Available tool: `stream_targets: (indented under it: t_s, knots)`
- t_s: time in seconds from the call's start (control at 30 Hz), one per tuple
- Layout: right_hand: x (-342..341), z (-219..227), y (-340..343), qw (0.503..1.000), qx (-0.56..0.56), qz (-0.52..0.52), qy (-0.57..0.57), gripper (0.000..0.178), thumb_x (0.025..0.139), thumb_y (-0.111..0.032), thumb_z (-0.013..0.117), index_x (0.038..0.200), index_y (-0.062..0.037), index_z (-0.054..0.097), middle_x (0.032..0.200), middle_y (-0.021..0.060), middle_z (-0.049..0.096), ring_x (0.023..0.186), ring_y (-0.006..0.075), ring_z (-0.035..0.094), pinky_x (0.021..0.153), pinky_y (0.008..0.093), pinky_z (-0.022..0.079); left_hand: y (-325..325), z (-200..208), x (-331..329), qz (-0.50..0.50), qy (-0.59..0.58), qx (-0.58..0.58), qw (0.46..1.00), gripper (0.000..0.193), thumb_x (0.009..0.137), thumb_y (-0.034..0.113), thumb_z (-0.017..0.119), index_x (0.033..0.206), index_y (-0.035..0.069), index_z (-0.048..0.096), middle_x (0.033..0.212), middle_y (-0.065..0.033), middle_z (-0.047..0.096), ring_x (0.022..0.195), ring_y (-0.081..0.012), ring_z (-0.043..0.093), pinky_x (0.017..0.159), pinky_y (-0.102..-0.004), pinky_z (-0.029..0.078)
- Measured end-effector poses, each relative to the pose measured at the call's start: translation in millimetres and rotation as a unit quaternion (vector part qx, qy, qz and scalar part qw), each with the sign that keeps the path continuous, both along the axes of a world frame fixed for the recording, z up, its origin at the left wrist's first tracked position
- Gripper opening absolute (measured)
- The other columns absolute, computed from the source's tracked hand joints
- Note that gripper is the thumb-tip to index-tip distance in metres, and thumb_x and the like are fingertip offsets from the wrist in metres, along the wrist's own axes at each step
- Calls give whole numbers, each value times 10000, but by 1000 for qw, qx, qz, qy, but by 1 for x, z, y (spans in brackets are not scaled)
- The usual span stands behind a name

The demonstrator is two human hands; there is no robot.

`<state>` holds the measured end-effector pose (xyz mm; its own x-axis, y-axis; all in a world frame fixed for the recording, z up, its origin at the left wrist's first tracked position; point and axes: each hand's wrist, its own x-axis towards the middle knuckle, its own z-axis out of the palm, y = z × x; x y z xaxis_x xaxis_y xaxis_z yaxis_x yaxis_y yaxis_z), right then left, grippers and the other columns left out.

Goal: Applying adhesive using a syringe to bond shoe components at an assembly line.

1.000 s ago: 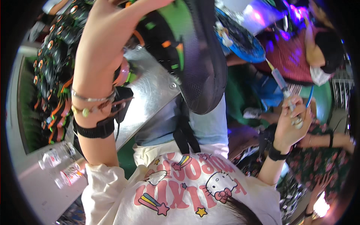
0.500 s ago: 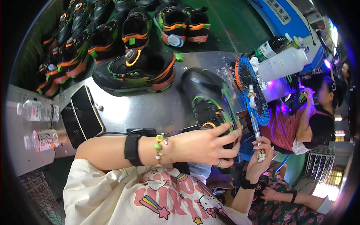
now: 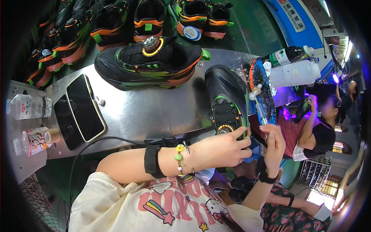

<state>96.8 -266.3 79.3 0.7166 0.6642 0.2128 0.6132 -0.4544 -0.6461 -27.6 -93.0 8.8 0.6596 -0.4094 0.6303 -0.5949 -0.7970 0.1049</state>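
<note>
Desk [image 3: 154,112]: shiny bare metal top. On it: black sneaker [image 3: 158,71], green and orange trim, dial closure, upright, toe to left. Left part: pale-rimmed smartphone [image 3: 85,108], screen dark; dark flat slab [image 3: 65,127] just beside; small white piece [image 3: 101,102] near phone's right edge. Dark crumbs [image 3: 242,66] toward far right corner. Beyond desk: green surface [image 3: 247,29] bearing more sneakers [image 3: 148,19], similar colouring, set close together.
</note>
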Motion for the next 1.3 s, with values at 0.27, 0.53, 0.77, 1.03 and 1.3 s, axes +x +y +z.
stream_targets:
  t_s: [0.27,0.53,0.77,1.03,1.3]
  knots:
    - [36,10,81,969,-144,143,-144,152,919,-30,554,1020,-20,667,1049,118,665,999,287,603,889,365,461,1,7,-3,10,43,11,999,134,751,250,650,809,212,765,1021,59,605,1129,-198,522,1101,-472,332]
    - [77,-18,53,957,-146,19,-248,249,920,8,491,1115,-31,641,1132,143,632,1055,314,586,940,386,448,-21,13,1,22,80,62,995,155,715,166,684,851,176,756,983,35,596,1110,-249,521,1106,-457,330]
    - [95,-42,3,965,-206,-39,-161,236,948,-30,498,1137,-34,640,1288,134,606,1218,305,550,1027,376,416,-77,-3,23,256,-30,340,905,270,636,90,766,892,178,770,1024,47,640,1070,-214,533,1074,-483,347]
    - [9,-8,-1,996,59,51,38,311,996,-246,532,1180,-4,596,1402,212,490,1337,344,438,1138,444,283,-6,42,43,-13,213,2,977,136,759,187,677,853,135,760,909,25,679,968,-171,588,905,-338,410]
    - [-47,-63,-14,981,140,88,104,1144,707,-537,810,1487,-27,147,1577,236,153,1450,368,227,1190,474,181,-18,18,37,81,63,-71,992,186,750,223,643,854,75,683,968,-33,640,1075,-196,561,993,-438,406]
